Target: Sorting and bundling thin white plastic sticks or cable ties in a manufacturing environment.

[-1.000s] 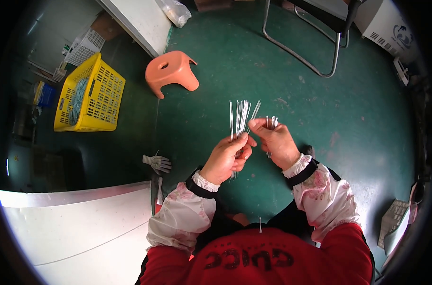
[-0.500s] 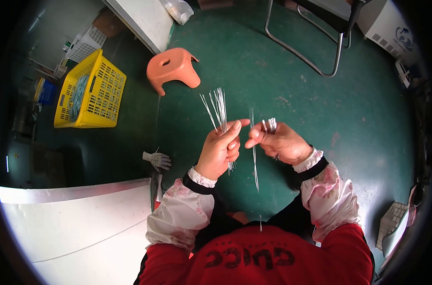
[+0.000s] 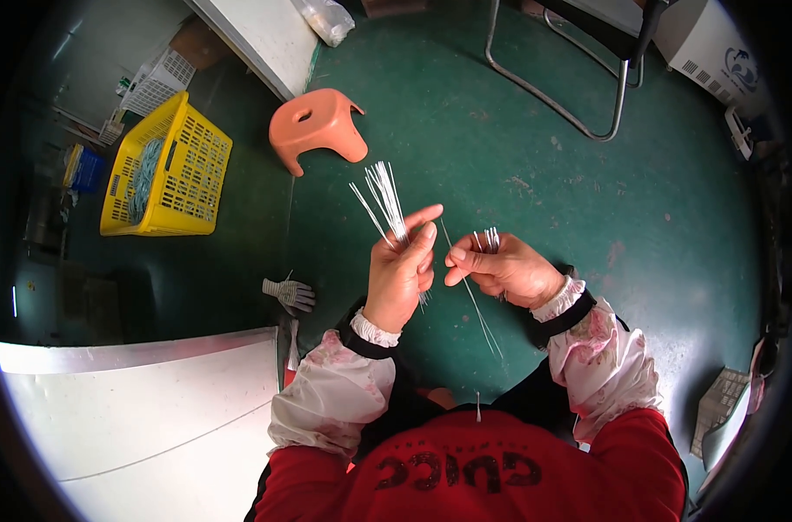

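My left hand (image 3: 397, 277) is closed around a bundle of thin silvery wires (image 3: 383, 193), which fans out above the fist. Short lower ends of the bundle poke out below it. The left index finger points toward my right hand (image 3: 511, 270). A small bunch of similar wires (image 3: 491, 241) sticks up from the closed right hand. Between thumb and index finger of that hand, a thin wire strand (image 3: 477, 306) hangs slanted, its lower end split into fine tails. Both hands are apart, above the green floor.
An orange stool (image 3: 316, 127) stands ahead, and a yellow basket (image 3: 187, 165) with bluish strands is at left. A glove (image 3: 290, 293) lies on the floor (image 3: 552, 191). A white surface (image 3: 161, 409) is near left. A metal-framed chair (image 3: 559, 100) stands far right.
The left-hand bundle has tilted leftward. My right hand has shifted slightly left and down. The single strand, nearly upright before, now slants with its lower end swung right.
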Demonstrator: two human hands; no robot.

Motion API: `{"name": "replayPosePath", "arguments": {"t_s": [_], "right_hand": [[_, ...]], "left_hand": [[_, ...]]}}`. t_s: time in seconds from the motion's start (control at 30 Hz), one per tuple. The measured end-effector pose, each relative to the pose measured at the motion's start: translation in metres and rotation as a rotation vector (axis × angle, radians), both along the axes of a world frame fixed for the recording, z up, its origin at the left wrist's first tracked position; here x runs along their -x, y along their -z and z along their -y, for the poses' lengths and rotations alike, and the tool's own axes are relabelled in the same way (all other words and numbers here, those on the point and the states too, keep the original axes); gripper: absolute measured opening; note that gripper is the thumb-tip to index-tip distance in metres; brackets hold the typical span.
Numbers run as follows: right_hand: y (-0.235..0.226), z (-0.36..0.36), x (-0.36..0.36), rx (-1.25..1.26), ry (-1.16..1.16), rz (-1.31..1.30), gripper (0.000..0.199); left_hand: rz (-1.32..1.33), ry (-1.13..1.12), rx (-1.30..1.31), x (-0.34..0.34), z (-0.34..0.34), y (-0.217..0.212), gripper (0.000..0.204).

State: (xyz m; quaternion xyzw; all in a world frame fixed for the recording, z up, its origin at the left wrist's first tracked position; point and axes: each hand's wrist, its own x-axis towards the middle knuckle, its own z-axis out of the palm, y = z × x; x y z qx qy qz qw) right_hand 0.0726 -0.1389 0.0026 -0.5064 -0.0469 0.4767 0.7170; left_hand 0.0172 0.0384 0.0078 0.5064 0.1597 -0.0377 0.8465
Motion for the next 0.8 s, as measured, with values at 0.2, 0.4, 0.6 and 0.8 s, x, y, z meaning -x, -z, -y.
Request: {"name": "replayPosePath", "arguments": {"t_s": [0.2, 0.4, 0.6, 0.8], "right_hand": [[0.004, 0.000, 0.001, -0.017, 0.006, -0.040, 0.028], [0.000, 0.001, 0.000, -0.017, 0.013, -0.063, 0.020], [-0.002, -0.005, 0.005, 0.211, 0.130, 0.295, 0.029], [-0.009, 0.005, -0.004, 0.187, 0.063, 0.103, 0.031]], "left_hand": [[0.056, 0.093, -0.066, 0.002, -0.004, 0.013, 0.028], [-0.003, 0.017, 0.064, 0.003, -0.003, 0.005, 0.025], [0.040, -0.031, -0.047, 0.001, -0.003, 0.011, 0.018], [0.430, -0.246, -0.685, 0.001, -0.006, 0.015, 0.013]]}}
